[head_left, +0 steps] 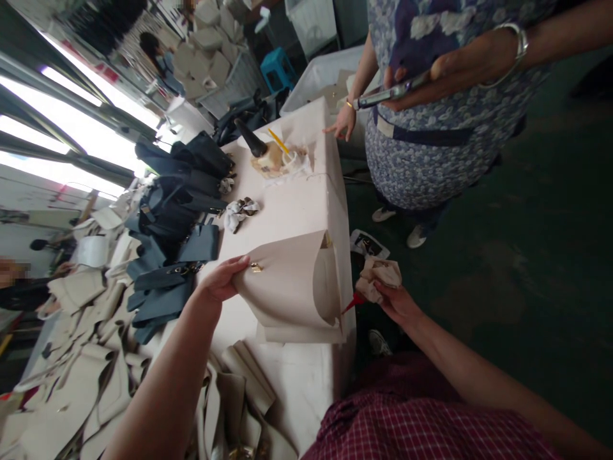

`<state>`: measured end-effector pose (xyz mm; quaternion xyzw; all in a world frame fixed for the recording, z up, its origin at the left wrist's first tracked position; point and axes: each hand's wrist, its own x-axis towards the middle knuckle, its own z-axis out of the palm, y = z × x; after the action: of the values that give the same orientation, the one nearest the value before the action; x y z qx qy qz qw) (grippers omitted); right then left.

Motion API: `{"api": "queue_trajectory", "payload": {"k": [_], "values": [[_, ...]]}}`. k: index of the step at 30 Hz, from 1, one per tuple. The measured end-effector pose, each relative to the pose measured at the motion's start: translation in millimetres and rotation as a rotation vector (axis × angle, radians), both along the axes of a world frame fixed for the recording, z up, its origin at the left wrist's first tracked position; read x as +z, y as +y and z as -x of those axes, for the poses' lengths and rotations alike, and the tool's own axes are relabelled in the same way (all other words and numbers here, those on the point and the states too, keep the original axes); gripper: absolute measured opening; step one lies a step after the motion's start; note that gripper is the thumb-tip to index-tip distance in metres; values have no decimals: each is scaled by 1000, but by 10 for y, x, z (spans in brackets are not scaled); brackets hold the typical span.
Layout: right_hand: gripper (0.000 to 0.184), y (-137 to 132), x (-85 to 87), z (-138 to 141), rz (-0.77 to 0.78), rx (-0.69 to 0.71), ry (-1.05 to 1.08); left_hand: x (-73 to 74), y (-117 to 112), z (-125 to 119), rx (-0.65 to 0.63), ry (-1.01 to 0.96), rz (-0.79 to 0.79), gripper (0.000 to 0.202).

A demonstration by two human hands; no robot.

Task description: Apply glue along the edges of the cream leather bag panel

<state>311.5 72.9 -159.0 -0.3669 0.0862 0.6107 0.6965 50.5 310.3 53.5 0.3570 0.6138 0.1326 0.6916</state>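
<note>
Left hand [225, 279] holds one beige piece [282, 281], right hand [393, 300] one red-tipped tool [356, 299].

From here, crumpled wrapping [389, 273] hides the rest of the red-tipped tool [354, 301]; I can't read the phone [383, 96] screen, and the far-right co-worker [416, 172] is cut off above.

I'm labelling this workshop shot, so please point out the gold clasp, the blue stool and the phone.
Gold clasp [257, 268]: head view, on its metal front.
Blue stool [276, 60]: head view, on its seat.
Phone [378, 97]: head view, on its visible long side.
</note>
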Motion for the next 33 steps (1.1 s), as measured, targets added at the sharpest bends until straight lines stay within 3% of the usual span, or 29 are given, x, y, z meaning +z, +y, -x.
{"api": "queue_trajectory", "payload": {"k": [4, 9, 15, 19, 22, 28, 33], "values": [[41, -80, 24, 42, 8, 49, 16, -26, 46, -41, 25, 51, 30, 12], [40, -189, 79, 80, 52, 69, 50, 18, 106, -102, 23, 14, -142, 23], [42, -17, 169, -98, 17, -50, 16, 293, 274, -122, 77, -50, -389, 17], [38, 132, 222, -272, -35, -115, -40, 433, 260, -33, 75, -87, -478, 20], [40, 202, 243, -347, -46, -147, -32, 368, 118, 55, 56, -130, -476, 23], [40, 287, 173, -358, -37, -174, -8, 77, -265, 192, 62, -126, -469, 29], [39, 429, 121, -301, -78, -216, -34, 28, -430, 308, 68, -57, -451, 32]]}}
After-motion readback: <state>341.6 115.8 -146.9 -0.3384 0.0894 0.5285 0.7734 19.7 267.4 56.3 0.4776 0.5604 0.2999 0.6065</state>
